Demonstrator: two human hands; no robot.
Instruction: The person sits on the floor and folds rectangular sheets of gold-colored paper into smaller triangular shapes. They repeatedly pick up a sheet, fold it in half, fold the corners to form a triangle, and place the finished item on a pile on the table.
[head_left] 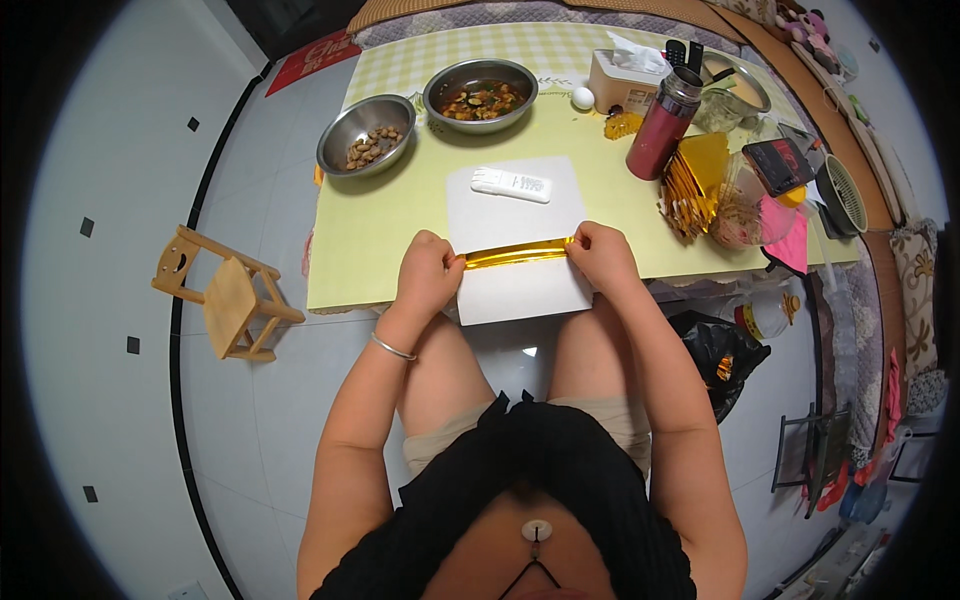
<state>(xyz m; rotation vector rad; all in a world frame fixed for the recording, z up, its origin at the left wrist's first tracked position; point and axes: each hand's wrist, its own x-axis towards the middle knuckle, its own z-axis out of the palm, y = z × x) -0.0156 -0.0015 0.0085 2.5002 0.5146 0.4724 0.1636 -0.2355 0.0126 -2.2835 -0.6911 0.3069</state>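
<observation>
My left hand (430,272) pinches the left end of a narrow strip of shiny gold foil (515,253). At the strip's other end my right hand (603,257) pinches it between thumb and fingers. Stretched between both hands, the foil lies across a white paper sheet (525,300), whose near part hangs over the table's front edge above my lap. On the sheet's far half rests a white plastic packet (511,185) with printing on it. A silver bangle circles my left wrist.
Two steel bowls hold food, nuts in one (340,128) and soup in the other (437,98). To the right stand a red thermos (662,130), folded gold paper (700,180), a tissue box (610,80) and a phone (777,165). A small wooden chair (228,300) is at left.
</observation>
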